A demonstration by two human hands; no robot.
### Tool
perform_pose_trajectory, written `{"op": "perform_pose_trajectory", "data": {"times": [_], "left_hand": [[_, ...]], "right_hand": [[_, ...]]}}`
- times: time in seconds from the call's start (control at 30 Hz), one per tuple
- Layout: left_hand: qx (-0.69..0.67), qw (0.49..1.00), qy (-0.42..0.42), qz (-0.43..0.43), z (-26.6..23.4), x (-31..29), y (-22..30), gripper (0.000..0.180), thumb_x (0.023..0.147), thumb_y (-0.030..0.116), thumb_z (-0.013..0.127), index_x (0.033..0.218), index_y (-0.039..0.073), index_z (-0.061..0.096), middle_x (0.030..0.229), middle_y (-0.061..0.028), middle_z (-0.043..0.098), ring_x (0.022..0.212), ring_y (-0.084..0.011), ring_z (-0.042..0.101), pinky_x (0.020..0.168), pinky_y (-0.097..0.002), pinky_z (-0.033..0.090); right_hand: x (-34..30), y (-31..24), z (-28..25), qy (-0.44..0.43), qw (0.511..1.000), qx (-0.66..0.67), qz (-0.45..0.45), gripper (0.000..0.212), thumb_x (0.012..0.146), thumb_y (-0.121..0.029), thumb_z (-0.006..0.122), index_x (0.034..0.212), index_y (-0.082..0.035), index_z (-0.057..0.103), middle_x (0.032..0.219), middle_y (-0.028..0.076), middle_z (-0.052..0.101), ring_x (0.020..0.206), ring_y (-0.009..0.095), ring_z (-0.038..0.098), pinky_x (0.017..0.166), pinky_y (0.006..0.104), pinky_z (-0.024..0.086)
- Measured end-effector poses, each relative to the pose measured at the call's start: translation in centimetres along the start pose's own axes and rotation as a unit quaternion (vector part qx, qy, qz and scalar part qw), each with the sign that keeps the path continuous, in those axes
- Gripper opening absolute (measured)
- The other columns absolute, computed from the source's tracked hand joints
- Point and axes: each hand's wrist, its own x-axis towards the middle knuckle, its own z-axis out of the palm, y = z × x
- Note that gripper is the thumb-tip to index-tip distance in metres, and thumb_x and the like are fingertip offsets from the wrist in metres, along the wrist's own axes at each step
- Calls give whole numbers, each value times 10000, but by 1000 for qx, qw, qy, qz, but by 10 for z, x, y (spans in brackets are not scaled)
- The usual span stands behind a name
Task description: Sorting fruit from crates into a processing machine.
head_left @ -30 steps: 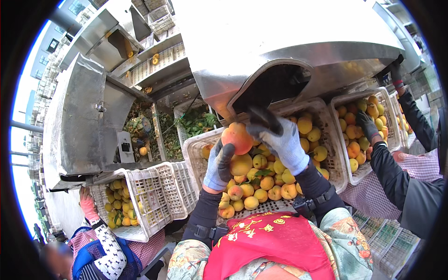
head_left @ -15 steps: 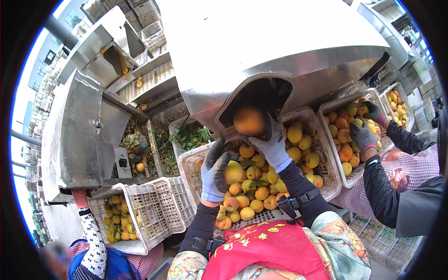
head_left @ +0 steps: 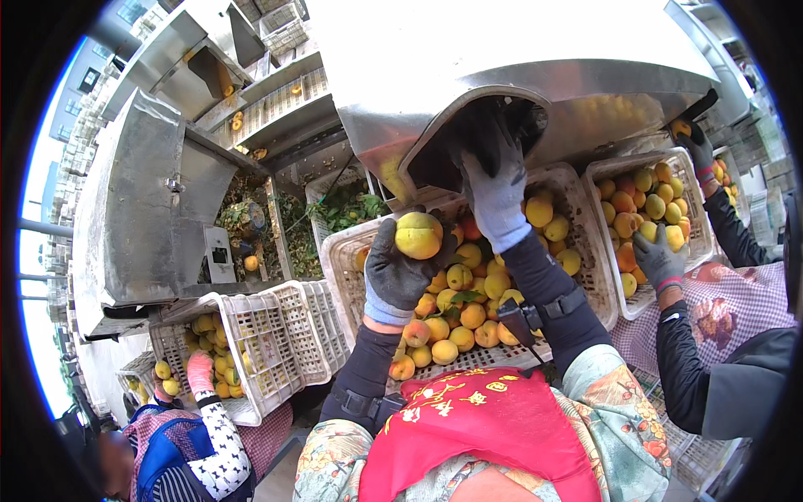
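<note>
Dark oval opening [head_left: 437, 163]: the landmark, set in the front of a bright metal housing [head_left: 376, 125]; its inside is too shadowed to read.
Yellow peach [head_left: 418, 235]: just outside the opening, below its left end and apart from its rim; nearly round, with no clear long axis.
Left hand [head_left: 393, 272]: gloved, curled around the yellow peach with the thumb at the fruit's left side; it sits below and left of the opening.
Right hand [head_left: 497, 188]: gloved, its fingers inside the opening and its wrist below it; whether those fingers are spread, closed or gripping something, I cannot tell.
Peach to opening: seen from the left hand, the opening lies up and to the right; the right hand is the nearer one to it and fills much of its middle.
White plastic crate [head_left: 598, 272]: below the opening, spreading to both sides of it.
Loose peaches [head_left: 473, 315]: piled in that crate below the opening, a few green leaves [head_left: 465, 296] among them.
Co-worker's hand [head_left: 662, 256]: gloved, well right of the opening, at a neighbouring crate of peaches [head_left: 701, 219].
</note>
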Motion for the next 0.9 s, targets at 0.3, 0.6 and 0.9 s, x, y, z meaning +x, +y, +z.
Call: {"op": "perform_pose_trajectory", "data": {"times": [0.3,0.6,0.9], "left_hand": [[800,527,-101,270,-12,8,-1,569,925,122,573,1402,14,284,1319,-101,529,1190,-200,539,1025,-359,433],[987,110,43,-110,-116,-36,-45,852,782,520,643,1455,113,317,1426,-210,352,1275,-432,382,1024,-545,335],[986,58,17,-158,-124,-46,-54,868,806,449,655,1472,67,249,1222,-245,476,1038,-371,547,761,-506,478]], "right_hand": [[-51,-41,-31,-171,983,58,27,897,651,-379,818,1377,-29,424,1241,194,550,1156,386,503,1016,477,361],[-5,7,19,-62,992,-105,6,876,668,-301,798,1384,-8,387,1285,209,507,1201,380,461,1041,512,318],[-24,59,-70,-282,956,12,80,665,787,-370,699,1317,-41,467,1145,191,599,1083,358,566,970,429,414]]}}
